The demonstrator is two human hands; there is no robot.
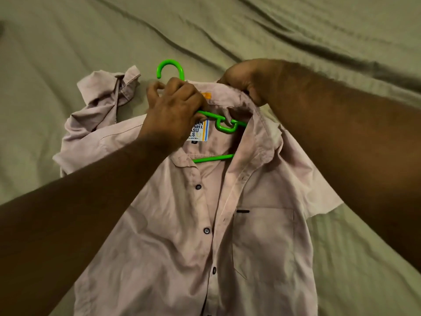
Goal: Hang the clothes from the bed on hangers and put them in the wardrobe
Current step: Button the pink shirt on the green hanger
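A pale pink button-up shirt [250, 224] lies front up on the bed, its collar open and its left sleeve bunched at the upper left. A bright green plastic hanger [224, 126] sits partly inside the neck opening, with its hook [169, 67] sticking out past the collar. My left hand [173, 108] grips the hanger near the base of the hook, covering part of the neck label. My right hand [246, 80] pinches the back of the collar at the right and lifts it. The hanger's shoulder ends are hidden under the fabric.
A wrinkled light green bedsheet [296, 30] covers the whole bed around the shirt. No other clothes, hangers or wardrobe show in this view.
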